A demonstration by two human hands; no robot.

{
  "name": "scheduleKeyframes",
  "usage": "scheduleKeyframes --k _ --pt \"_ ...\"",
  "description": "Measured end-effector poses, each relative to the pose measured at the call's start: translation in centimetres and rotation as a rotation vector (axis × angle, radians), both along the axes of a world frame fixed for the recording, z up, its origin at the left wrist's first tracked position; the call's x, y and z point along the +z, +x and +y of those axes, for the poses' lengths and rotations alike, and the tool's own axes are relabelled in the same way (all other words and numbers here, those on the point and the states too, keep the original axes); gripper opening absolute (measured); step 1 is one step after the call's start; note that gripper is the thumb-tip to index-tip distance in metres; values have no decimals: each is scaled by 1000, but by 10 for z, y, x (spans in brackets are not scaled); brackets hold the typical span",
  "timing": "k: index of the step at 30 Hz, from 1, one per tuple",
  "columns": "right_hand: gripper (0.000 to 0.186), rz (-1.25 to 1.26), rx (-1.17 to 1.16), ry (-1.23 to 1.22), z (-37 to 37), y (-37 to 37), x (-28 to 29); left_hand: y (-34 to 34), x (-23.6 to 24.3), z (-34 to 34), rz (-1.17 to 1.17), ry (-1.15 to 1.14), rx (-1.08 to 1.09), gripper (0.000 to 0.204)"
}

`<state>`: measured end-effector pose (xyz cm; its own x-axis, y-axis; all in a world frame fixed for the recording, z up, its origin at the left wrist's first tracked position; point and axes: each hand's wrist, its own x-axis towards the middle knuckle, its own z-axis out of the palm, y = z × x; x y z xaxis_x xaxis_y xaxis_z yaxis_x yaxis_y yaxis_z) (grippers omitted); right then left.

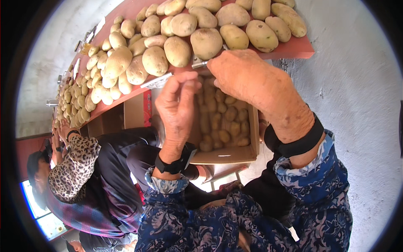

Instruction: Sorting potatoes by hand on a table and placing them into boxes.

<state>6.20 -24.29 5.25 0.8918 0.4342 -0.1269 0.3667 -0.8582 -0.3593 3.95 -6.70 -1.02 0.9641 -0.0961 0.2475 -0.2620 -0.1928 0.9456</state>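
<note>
My left hand (176, 107) is raised in front of the table's edge, thumb and fingers drawn together. Whatever they may pinch is too small to make out. My right hand (247, 75) is closed at the same edge, its fingers mostly hidden behind the back of the hand. A short metal piece (200, 64) shows just left of those fingers; I cannot tell if it is held or lies on the table. Beside my left fingertips is a flat whitish strip (156, 80) at the edge. Rows of potatoes (177, 52) cover the reddish table (300, 49).
Below my hands stands an open cardboard box (226, 158) holding many potatoes (231, 113). At the left, a person in a leopard-print sleeve (75, 168) reaches to smaller potatoes (75, 98). A grey wall (352, 105) bounds the right. Another cardboard box (133, 111) is under the table.
</note>
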Motion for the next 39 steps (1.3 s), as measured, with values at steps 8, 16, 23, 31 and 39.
scheduleKeyframes --k 8,16,23,31,39 --pt "15 65 20 -10 5 2 2 -23 -64 0 426 442 -477 19" --pt "14 -229 150 92 11 1 2 -43 -162 16 512 1313 -1125 23" --pt "12 88 37 -54 52 43 -7 -27 -243 65 945 1380 -1342 39" --pt "9 24 77 -298 45 41 -6 -58 -309 83 870 1433 -1469 37" --pt "9 -149 42 119 15 10 6 -71 -245 52 760 1446 -1302 31"
